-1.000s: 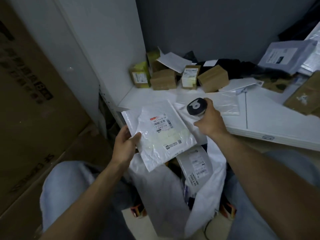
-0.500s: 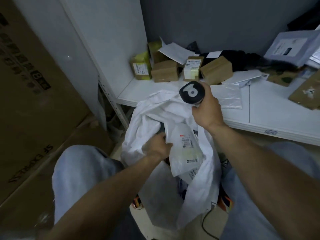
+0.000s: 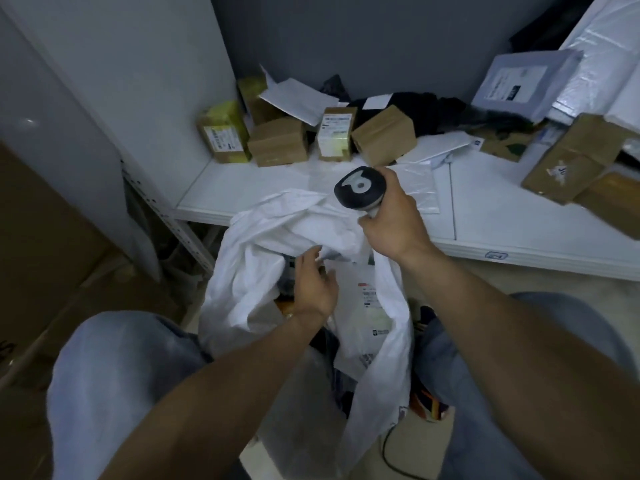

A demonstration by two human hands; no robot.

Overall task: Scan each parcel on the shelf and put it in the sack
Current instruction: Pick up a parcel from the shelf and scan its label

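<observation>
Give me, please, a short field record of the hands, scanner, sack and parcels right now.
left hand: fingers relaxed, holds nothing, over the sack mouth
right hand: grips the scanner near the shelf front edge
sack: white, mouth open
white mailer: inside sack, label up
shelf: small cardboard boxes along the back

Two hands: left hand [image 3: 313,285], right hand [image 3: 391,220]. One black scanner [image 3: 360,187]. One white sack [image 3: 263,258], low in the middle of the frame, with one labelled white mailer [image 3: 372,306] plainly showing inside.

On the shelf [image 3: 221,194], five small boxes clustered at upper middle: yellow-taped box [image 3: 223,136], second yellow box [image 3: 252,93], plain brown box [image 3: 277,142], white-labelled box [image 3: 334,136], tilted brown box [image 3: 382,135].

Three bigger boxes toward the right edge: printed box [image 3: 502,147], large brown box [image 3: 575,154], flat brown box [image 3: 613,199].

One white envelope [image 3: 294,98]. One grey mailer [image 3: 519,81], upper right. One clear plastic bag [image 3: 424,181]. One black heap [image 3: 433,109]. White parcels [image 3: 606,46] at far upper right, too stacked to count.
</observation>
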